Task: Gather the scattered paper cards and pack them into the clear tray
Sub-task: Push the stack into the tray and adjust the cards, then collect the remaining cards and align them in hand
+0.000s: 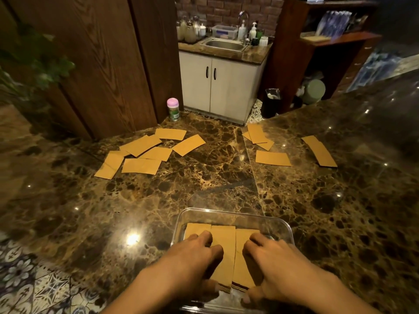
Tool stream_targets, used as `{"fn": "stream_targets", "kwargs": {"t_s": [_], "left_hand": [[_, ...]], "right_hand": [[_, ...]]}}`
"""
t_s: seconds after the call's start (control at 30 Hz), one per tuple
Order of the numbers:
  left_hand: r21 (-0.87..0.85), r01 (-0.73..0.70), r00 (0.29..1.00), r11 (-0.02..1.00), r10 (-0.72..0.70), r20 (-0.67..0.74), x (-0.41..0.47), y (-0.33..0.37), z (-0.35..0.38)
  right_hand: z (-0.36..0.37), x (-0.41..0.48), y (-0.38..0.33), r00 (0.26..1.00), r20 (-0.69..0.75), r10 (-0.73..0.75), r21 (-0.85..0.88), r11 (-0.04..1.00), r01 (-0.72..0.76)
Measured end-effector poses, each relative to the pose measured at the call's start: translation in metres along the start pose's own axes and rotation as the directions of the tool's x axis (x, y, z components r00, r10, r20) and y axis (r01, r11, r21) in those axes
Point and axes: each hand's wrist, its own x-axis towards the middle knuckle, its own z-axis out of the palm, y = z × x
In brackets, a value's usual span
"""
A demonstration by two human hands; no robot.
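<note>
Dark brown marble made up the surface (217, 177), which bent round a corner and gave back small spots of lamp light. Behind it stood wood panels (102, 64), a white cabinet (217, 85) under a steel sink (224, 45), a brick wall (226, 7) and a shelf (335, 39). A black bin (271, 103) stood on the patterned floor beside the cabinet. A pink-lidded jar (173, 109) stood upright at the far edge of the surface, near the panels, and blurred leaves (40, 62) hung at far left.

The tray (226, 212) lay at the near edge, in the middle. Three lots of cards lay in it side by side, running away from the person: a left stack (196, 228), a middle stack (224, 252) and a right stack (242, 266).

The left hand (195, 257) reached into the tray. Its grip was closed on the middle stack, with fingers (207, 237) curled over the stack's left edge and the thumb at its near end. The right hand (274, 259) gripped the right stack the same way, fingers curled over its right side and thumb under the near end. The near ends of both stacks looked raised above the tray's floor.

The loose cards lay well apart from the tray, on the far half of the surface. A left cluster (145, 155) of about seven overlapped one another. A small pile (257, 134) lay right of the seam, with a single card (272, 158) just in front of it. A longer pile (319, 151) lay furthest right.
</note>
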Motion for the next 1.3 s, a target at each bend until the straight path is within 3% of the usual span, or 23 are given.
{"fn": "stream_targets", "kwargs": {"t_s": [0.13, 0.23, 0.33, 0.5, 0.63, 0.83, 1.03, 1.3], "left_hand": [[-0.190, -0.048, 0.986, 0.981, 0.016, -0.167, 0.002, -0.010, -0.041], [-0.225, -0.039, 0.935, 0.974, -0.044, -0.351, 0.019, -0.026, -0.085], [-0.202, 0.060, 0.889, 0.978, -0.145, -0.435, 0.059, -0.065, -0.119], [-0.187, 0.353, 0.845, 0.917, -0.398, -0.357, 0.136, -0.151, -0.145], [-0.151, 0.424, 0.832, 0.893, -0.450, -0.324, 0.186, -0.190, -0.158], [-0.123, 0.465, 0.846, 0.877, -0.481, -0.231, 0.244, -0.221, -0.162], [-0.165, 0.472, 0.851, 0.866, -0.497, -0.173, 0.268, -0.225, -0.156], [-0.203, 0.374, 0.884, 0.905, -0.414, -0.216, 0.239, -0.260, -0.171]], "right_hand": [[-0.041, -0.005, 0.010, 0.994, -0.103, -0.018, 0.216, 0.975, 0.041], [-0.083, 0.007, 0.029, 0.960, -0.278, 0.040, 0.338, 0.939, 0.059], [-0.118, 0.043, 0.061, 0.908, -0.394, 0.143, 0.409, 0.912, 0.034], [-0.155, 0.122, 0.119, 0.845, -0.400, 0.354, 0.464, 0.874, -0.147], [-0.168, 0.186, 0.157, 0.811, -0.342, 0.474, 0.501, 0.822, -0.269], [-0.183, 0.268, 0.199, 0.695, -0.366, 0.618, 0.565, 0.741, -0.362], [-0.199, 0.297, 0.202, 0.744, -0.277, 0.608, 0.474, 0.760, -0.445], [-0.211, 0.302, 0.203, 0.819, -0.181, 0.545, 0.522, 0.759, -0.389]]}}
